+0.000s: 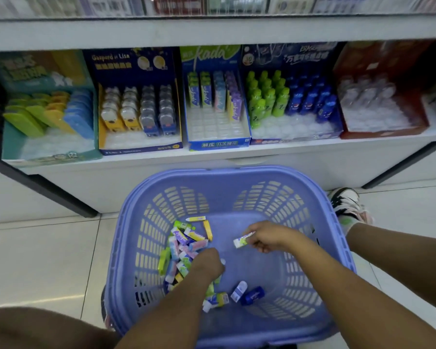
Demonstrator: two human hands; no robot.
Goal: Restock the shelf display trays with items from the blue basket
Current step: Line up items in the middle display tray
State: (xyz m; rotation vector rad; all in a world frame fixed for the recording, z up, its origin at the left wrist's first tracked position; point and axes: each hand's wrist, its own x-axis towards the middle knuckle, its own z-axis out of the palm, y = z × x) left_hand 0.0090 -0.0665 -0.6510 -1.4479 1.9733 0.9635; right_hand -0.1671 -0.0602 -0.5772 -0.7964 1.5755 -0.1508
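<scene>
Head cam, looking down: the basket (237, 172) sits on the floor tiles (43, 248) right in front of the shelf (312, 152). Inside it, a pile (181, 245) of small packs (green, pink, purple, yellow) is heaped against the left wall. A white pack (239, 291) and a navy pack (252, 295) lie apart near the front.

The right hand (269, 235) pinches a green pack (243, 240) above the basket's middle. The left hand (208, 264) is knuckles-up in the pile with its fingers buried, so I can't tell if it's got one.

On the shelf, the kada tray (219, 144) has matching packs standing in its back rows, with clear insert showing in front. Next to it on the right, the bottle tray (295, 140) holds green and blue bottles. On the left, the bear tray (139, 150) holds yellow and navy cases.
</scene>
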